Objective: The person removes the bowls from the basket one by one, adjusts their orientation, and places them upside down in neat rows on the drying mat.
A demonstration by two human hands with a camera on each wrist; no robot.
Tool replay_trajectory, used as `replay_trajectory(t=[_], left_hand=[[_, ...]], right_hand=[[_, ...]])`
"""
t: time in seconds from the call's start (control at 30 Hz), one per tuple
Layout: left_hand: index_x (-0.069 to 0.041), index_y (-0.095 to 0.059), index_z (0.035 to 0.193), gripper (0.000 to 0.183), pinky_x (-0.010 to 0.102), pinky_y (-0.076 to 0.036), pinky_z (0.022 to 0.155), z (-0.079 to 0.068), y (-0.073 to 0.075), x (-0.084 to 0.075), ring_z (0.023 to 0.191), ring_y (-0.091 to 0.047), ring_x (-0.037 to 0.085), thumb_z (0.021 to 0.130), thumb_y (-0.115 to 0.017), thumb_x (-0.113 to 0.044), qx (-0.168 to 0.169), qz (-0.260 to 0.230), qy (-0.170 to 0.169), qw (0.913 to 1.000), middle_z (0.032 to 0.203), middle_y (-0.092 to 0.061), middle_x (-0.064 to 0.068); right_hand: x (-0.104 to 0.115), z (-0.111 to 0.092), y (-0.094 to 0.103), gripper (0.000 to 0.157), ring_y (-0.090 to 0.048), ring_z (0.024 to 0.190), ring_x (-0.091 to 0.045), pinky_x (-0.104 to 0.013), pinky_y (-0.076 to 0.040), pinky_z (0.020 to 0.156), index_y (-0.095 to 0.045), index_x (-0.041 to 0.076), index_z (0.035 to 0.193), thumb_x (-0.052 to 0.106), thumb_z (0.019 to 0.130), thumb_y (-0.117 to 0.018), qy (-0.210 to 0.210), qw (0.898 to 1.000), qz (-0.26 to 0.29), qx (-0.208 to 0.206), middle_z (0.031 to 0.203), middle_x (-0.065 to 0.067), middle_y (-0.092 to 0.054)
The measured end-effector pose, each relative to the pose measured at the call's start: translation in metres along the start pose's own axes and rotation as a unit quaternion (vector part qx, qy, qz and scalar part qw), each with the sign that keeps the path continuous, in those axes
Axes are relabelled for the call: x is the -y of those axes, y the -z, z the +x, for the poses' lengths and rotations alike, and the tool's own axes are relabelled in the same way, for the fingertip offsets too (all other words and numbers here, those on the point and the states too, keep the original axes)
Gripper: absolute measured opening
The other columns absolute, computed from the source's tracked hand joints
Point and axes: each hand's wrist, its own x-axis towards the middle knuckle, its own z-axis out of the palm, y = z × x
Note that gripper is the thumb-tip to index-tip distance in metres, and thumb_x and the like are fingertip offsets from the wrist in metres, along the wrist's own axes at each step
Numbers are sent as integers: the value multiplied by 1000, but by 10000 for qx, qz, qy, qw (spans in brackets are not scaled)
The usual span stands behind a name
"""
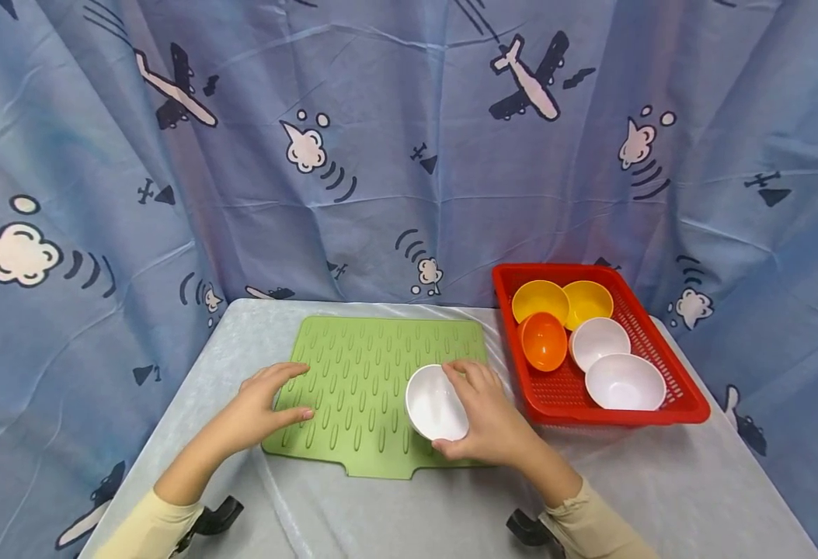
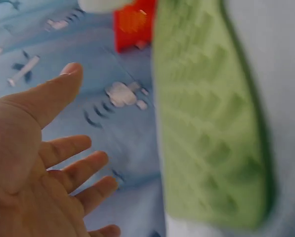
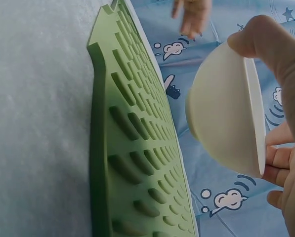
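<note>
A white bowl (image 1: 436, 404) is gripped at its rim by my right hand (image 1: 482, 415), thumb on the near side and fingers on the far side. In the right wrist view the bowl (image 3: 221, 108) hangs above the green drying mat (image 3: 147, 143), apart from it. My left hand (image 1: 265, 411) hovers over the mat's left edge with fingers extended and nothing held. The left wrist view shows that hand (image 2: 48, 163) with its fingers spread. The ridged green mat (image 1: 374, 450) lies flat on the table.
A red basket (image 1: 614, 411) stands on the right of the table. Inside are two yellow bowls (image 1: 589, 304), an orange bowl (image 1: 544, 343) and two white bowls (image 1: 625, 382). A pale cloth covers the table (image 1: 353, 520). Behind it hangs a blue patterned curtain (image 1: 381, 217).
</note>
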Motion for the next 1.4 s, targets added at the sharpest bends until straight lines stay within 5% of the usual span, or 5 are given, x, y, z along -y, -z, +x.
replay_trajectory(t=[0.47, 0.73, 1.07, 1.2, 1.4], left_hand=[[-22, -52, 149, 70, 61, -36, 114, 41, -47, -75, 145, -42, 31, 88, -81, -41, 291, -1393, -308, 9893, 153, -50, 1], [-16, -51, 149, 72, 57, -37, 115, 46, -71, -90, 141, -47, 30, 89, -78, -46, 581, -1866, -169, 9806, 149, -55, 4], [-9, -52, 148, 68, 62, -36, 113, 46, -81, -96, 135, -53, 32, 92, -76, -42, 752, -2235, -168, 9717, 146, -58, 7], [-6, -55, 145, 63, 62, -40, 109, 46, -88, -98, 134, -54, 33, 94, -74, -39, 899, -2597, -36, 9615, 144, -60, 9], [-1, -57, 140, 60, 46, -51, 102, 45, -97, -100, 128, -58, 31, 95, -74, -36, 1052, -3476, 296, 9312, 135, -65, 13]], right_hand=[[0, -2, 3, 112, -41, 135, -34, -59, -32, 112, -48, 1, 149, 56, 59, -87, 119, 9997, -28, -216, 143, -15, -49], [0, -1, 4, 115, -40, 136, -34, -60, -33, 111, -47, 2, 150, 56, 58, -88, 239, 9987, 27, -439, 143, -16, -49], [-1, -1, 7, 115, -40, 135, -36, -62, -33, 109, -46, 0, 150, 53, 58, -87, 483, 9957, 36, -786, 143, -18, -48], [-1, -1, 9, 115, -40, 135, -37, -62, -32, 111, -46, -1, 150, 52, 57, -88, 584, 9943, 33, -889, 144, -20, -47], [-1, -1, 8, 114, -39, 137, -37, -61, -29, 113, -45, -2, 150, 52, 58, -86, 673, 9924, 91, -1028, 145, -20, -46]])
